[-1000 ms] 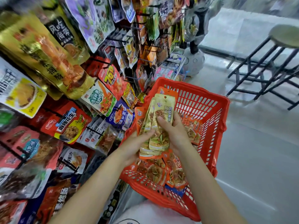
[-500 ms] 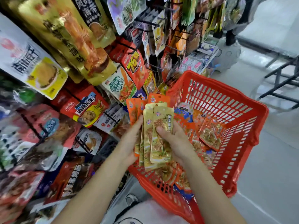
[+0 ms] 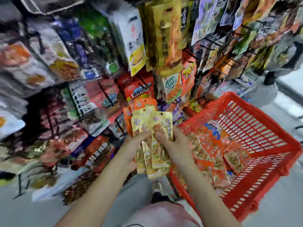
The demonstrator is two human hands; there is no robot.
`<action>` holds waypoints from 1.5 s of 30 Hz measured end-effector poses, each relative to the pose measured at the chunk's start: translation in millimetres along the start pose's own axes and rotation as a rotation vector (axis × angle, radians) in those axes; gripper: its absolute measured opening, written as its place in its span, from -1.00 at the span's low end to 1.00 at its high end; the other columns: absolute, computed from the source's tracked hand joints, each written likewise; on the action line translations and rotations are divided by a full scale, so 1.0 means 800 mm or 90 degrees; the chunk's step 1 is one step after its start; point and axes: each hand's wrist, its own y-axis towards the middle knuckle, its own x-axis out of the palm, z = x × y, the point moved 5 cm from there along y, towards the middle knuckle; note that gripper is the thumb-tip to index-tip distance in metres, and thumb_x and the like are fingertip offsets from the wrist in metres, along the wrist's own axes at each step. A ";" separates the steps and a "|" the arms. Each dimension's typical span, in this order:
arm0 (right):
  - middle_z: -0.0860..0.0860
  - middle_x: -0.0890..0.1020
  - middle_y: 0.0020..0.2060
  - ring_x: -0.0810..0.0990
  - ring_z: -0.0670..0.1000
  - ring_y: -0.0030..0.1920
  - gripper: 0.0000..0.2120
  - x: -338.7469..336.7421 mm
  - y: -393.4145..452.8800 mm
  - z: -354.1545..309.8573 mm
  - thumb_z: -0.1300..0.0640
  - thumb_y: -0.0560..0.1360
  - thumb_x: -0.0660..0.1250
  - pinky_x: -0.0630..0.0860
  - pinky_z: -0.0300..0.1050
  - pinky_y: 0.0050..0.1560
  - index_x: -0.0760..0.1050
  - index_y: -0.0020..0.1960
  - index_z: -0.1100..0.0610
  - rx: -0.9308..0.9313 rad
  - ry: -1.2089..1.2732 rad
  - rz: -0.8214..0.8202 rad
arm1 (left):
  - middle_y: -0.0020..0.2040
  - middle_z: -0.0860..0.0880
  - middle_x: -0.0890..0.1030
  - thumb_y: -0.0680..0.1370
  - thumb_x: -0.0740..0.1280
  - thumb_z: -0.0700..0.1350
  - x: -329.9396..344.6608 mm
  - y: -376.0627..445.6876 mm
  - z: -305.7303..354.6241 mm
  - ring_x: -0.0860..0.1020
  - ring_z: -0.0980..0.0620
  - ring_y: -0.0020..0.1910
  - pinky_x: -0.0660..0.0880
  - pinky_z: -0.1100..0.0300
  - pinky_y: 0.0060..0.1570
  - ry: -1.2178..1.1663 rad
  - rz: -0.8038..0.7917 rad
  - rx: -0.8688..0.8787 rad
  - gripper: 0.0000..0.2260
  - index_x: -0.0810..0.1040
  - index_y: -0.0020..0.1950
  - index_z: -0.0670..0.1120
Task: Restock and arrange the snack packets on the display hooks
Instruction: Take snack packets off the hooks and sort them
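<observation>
Both my hands hold one fanned stack of gold and orange snack packets in front of the display rack. My left hand grips the stack from the left, thumb on its front. My right hand pinches the front gold packet, thumb across its face. The stack's lower ends hang below my hands. A red plastic basket to the right holds several more orange packets. The whole frame is blurred by motion.
A wire rack of display hooks fills the left and top, crowded with hanging snack bags such as a tall gold one and a red one. My shoe stands on grey floor below. A white base stands far right.
The view has swung left toward the rack. My hands and the packet stack have moved from over the basket to its left edge, nearer the hooks. Both grips are unchanged.
</observation>
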 end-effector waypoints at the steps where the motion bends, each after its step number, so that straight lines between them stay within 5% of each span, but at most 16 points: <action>1: -0.12 0.70 -0.03 0.65 -0.23 -0.01 -0.82 0.010 -0.010 -0.007 0.03 0.49 0.51 0.53 -0.32 0.00 0.60 0.07 -0.08 -0.004 0.003 -0.004 | 0.03 -0.09 0.73 0.45 0.54 0.07 -0.010 -0.011 -0.002 0.70 -0.07 -0.01 0.62 0.04 -0.07 -0.014 0.003 0.007 -0.60 0.65 0.23 -0.05; 4: -0.16 0.70 -0.14 0.65 -0.27 -0.15 -0.81 0.037 -0.039 -0.027 0.18 0.48 0.51 0.53 -0.34 -0.10 0.60 0.04 -0.01 -0.014 -0.015 0.011 | -0.33 0.01 0.72 0.56 0.44 -0.03 -0.036 -0.055 -0.004 0.69 0.12 -0.38 0.57 0.23 -0.46 -0.092 -0.019 0.025 -0.81 0.63 0.11 -0.08; 8: -0.05 0.68 0.02 0.68 0.02 0.03 -0.47 0.059 -0.077 -0.057 -0.04 0.37 0.61 0.62 0.05 0.06 0.42 0.22 -0.03 -0.048 -0.008 0.040 | 0.44 -0.06 0.53 0.02 0.64 0.39 -0.075 -0.090 0.001 0.50 -0.12 0.40 0.45 -0.17 0.36 -0.166 0.003 0.085 -0.02 0.55 0.40 0.10; 11: -0.23 0.69 -0.09 0.67 -0.14 0.01 -0.66 0.073 -0.105 -0.090 0.02 0.43 0.57 0.60 -0.15 0.04 0.44 0.05 -0.09 -0.108 -0.046 0.032 | 0.61 -0.04 0.26 0.20 0.49 0.43 -0.082 -0.124 0.011 0.24 -0.13 0.58 0.26 -0.19 0.46 -0.166 -0.028 0.082 -0.01 0.34 0.57 0.11; 15: -0.17 0.66 -0.06 0.63 -0.15 0.01 -0.76 0.091 -0.128 -0.138 0.02 0.48 0.52 0.57 -0.13 0.04 0.53 0.09 -0.10 -0.205 -0.123 0.053 | 0.19 -0.11 0.70 0.40 0.44 0.32 -0.078 -0.160 0.026 0.71 -0.11 0.07 0.66 -0.05 -0.01 -0.187 -0.114 0.097 -0.38 0.59 0.31 -0.04; 18: -0.27 0.54 0.01 0.47 -0.47 0.08 -0.74 0.085 -0.130 -0.182 -0.04 0.50 0.49 0.36 -0.54 0.04 0.45 0.08 -0.07 -0.259 -0.149 0.072 | -0.05 0.06 0.66 0.50 0.53 -0.03 -0.067 -0.182 0.043 0.66 0.17 -0.20 0.61 0.11 -0.09 -0.173 -0.179 0.148 -0.66 0.52 0.20 -0.06; 20: -0.19 0.61 0.13 0.53 -0.31 0.21 -0.57 0.072 -0.127 -0.217 -0.21 0.45 0.47 0.44 -0.39 0.19 0.51 0.21 -0.02 -0.295 -0.136 0.092 | -0.29 0.07 0.68 0.56 0.43 -0.26 -0.058 -0.207 0.065 0.64 0.22 -0.39 0.61 0.19 -0.34 -0.150 -0.213 0.207 -0.75 0.42 0.04 0.00; 22: -0.04 0.58 0.32 0.50 -0.02 0.35 -0.24 0.060 -0.129 -0.259 -0.40 0.37 0.41 0.44 -0.06 0.37 0.48 0.40 0.06 -0.360 -0.134 0.107 | 0.00 0.03 0.74 0.52 0.47 -0.18 -0.048 -0.236 0.094 0.69 0.22 -0.04 0.65 0.18 -0.13 -0.115 -0.206 0.265 -0.59 0.39 0.26 0.07; 24: -0.24 0.49 0.31 0.42 -0.27 0.30 -0.34 0.046 -0.127 -0.306 -0.24 0.46 0.44 0.31 -0.43 0.31 0.41 0.45 0.02 -0.384 -0.120 0.120 | 0.49 -0.03 0.40 0.44 0.54 -0.02 -0.041 -0.260 0.134 0.38 0.00 0.48 0.45 -0.05 0.31 -0.082 -0.137 0.343 -0.11 0.07 0.63 0.03; 26: -0.35 0.43 0.19 0.39 -0.44 0.13 -0.46 0.035 -0.121 -0.352 -0.11 0.49 0.44 0.24 -0.60 0.08 0.39 0.42 -0.06 -0.427 -0.094 0.102 | 0.43 0.05 0.29 0.37 0.62 0.04 -0.031 -0.280 0.174 0.31 -0.09 0.50 0.30 -0.15 0.43 -0.061 -0.124 0.401 0.09 -0.05 0.66 -0.04; 29: -0.14 0.37 0.42 0.32 -0.14 0.43 -0.25 0.023 -0.115 -0.424 -0.17 0.47 0.41 0.19 -0.47 0.14 0.26 0.56 0.06 -0.504 -0.059 0.086 | 0.40 0.02 0.39 0.31 0.65 0.04 -0.018 -0.312 0.244 0.47 -0.07 0.34 0.35 -0.19 0.44 -0.033 -0.097 0.533 0.16 -0.06 0.65 -0.12; 32: -0.36 0.39 0.25 0.39 -0.36 0.21 -0.45 0.015 -0.098 -0.490 -0.21 0.51 0.35 0.26 -0.47 0.04 0.31 0.45 -0.15 -0.536 -0.015 0.064 | 0.38 -0.09 0.55 -0.02 0.71 0.30 -0.012 -0.356 0.311 0.54 -0.18 0.32 0.40 -0.36 0.35 -0.039 -0.070 0.682 0.25 0.28 0.57 -0.03; 34: -0.45 0.45 -0.06 0.49 -0.39 -0.06 -0.72 0.008 -0.087 -0.533 -0.23 0.53 0.28 0.37 -0.46 -0.10 0.39 0.19 -0.20 -0.573 0.010 0.062 | 0.25 -0.11 0.66 -0.03 0.72 0.25 -0.013 -0.380 0.350 0.60 -0.22 0.25 0.43 -0.36 0.32 -0.059 -0.069 0.769 0.07 0.51 0.40 -0.12; 37: -0.07 0.59 -0.29 0.57 -0.13 -0.32 -0.69 -0.011 -0.060 -0.591 -0.17 0.59 0.27 0.47 -0.14 -0.27 0.47 0.21 0.01 -0.620 0.085 0.068 | 0.12 -0.08 0.73 0.22 0.67 0.01 -0.009 -0.417 0.395 0.67 -0.19 0.16 0.49 -0.30 0.29 -0.029 -0.039 0.867 -0.47 0.69 0.16 -0.06; 42: 0.01 0.51 -0.02 0.49 -0.04 -0.03 -0.26 -0.030 0.000 -0.661 -0.32 0.54 0.27 0.45 -0.07 0.03 0.43 0.37 0.31 -0.659 0.116 0.101 | 0.05 -0.08 0.74 0.36 0.53 -0.15 0.006 -0.430 0.451 0.72 -0.16 0.01 0.68 -0.06 -0.09 -0.027 -0.035 0.921 -0.59 0.65 0.20 -0.09; 45: -0.06 0.53 0.11 0.46 -0.10 0.11 -0.53 -0.033 0.027 -0.688 -0.23 0.58 0.30 0.41 -0.11 0.18 0.52 0.27 0.12 -0.636 0.130 0.086 | -0.01 -0.09 0.74 0.38 0.50 -0.16 0.015 -0.427 0.474 0.73 -0.11 -0.07 0.66 0.05 -0.22 -0.042 -0.050 0.911 -0.63 0.65 0.18 -0.12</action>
